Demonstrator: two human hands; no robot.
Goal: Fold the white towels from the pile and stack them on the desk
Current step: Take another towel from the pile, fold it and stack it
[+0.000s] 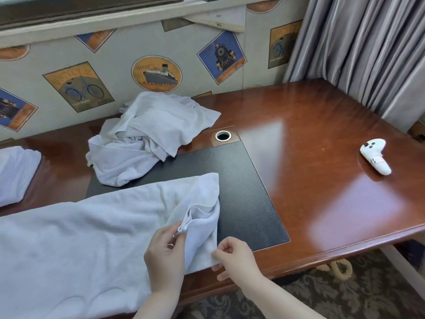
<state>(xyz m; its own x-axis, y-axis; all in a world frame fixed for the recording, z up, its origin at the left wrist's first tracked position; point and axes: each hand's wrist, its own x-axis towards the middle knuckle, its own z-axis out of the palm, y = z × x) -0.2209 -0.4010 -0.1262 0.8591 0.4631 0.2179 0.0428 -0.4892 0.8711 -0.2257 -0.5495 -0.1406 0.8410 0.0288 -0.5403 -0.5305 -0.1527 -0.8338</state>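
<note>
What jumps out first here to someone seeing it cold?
The big white towel spread across the near edge of the desk, with the left hand pinching a bunched fold and the right hand pinching its near right corner. Behind it, a rumpled pile of white towels sits against the poster-patterned wall. Off to the right, a white game controller lies alone on the glossy wood.

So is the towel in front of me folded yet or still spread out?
Mostly spread: the towel lies flat across the desk, and both hands pinch its right end, lifted and bunched.
</note>
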